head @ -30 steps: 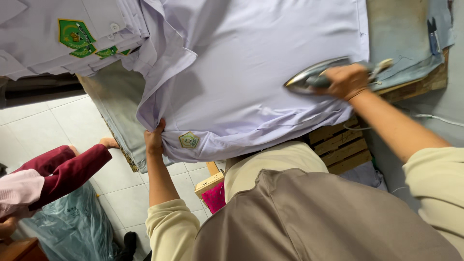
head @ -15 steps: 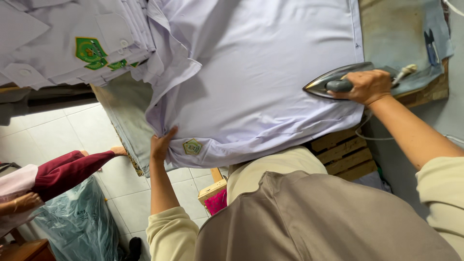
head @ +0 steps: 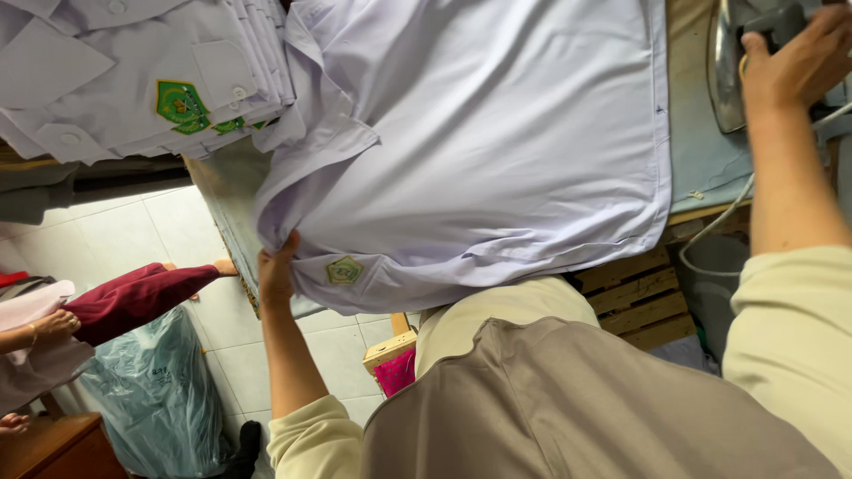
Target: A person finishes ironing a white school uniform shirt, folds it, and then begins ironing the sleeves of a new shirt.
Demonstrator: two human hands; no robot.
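Far left: another person's arm in a maroon sleeve [head: 133,300] reaches across above the white tiled floor [head: 115,231]; that person's hand [head: 55,325] rests on pale pink cloth. Below it sits a teal plastic bag [head: 155,395], bulging, next to a wooden corner [head: 53,448].

Top left: stack of folded white shirts [head: 115,80], each with a green pocket badge [head: 177,102], edges lined up, lying at the board's left end.

Centre: one white shirt [head: 497,142] spread flat over the ironing board, its cover [head: 701,151] pale blue and showing only at the right side. Shirt's near edge hangs over the board toward the wearer. A small green-and-yellow badge [head: 343,270] sits on that hanging part.

Left hand [head: 277,270]: fingers closed on the shirt's lower-left edge, pinching the fabric just left of the badge. Forearm bare, cream sleeve at the elbow.

Bottom centre: wearer's grey-brown headscarf [head: 568,399] and cream top fill the frame. A magenta item [head: 397,371] and a small wooden stool edge show beside it on the floor.

Right: wooden slats [head: 635,297] under the board.

Right hand [head: 794,62]: wrapped around the handle of an iron [head: 732,62], grip closed. Iron sits on the blue cover at the board's right end, off the shirt, just beyond its buttoned edge. Soleplate metallic; whether it lies flat or tilted can't be told. White cord [head: 723,222] trails down from the board edge.
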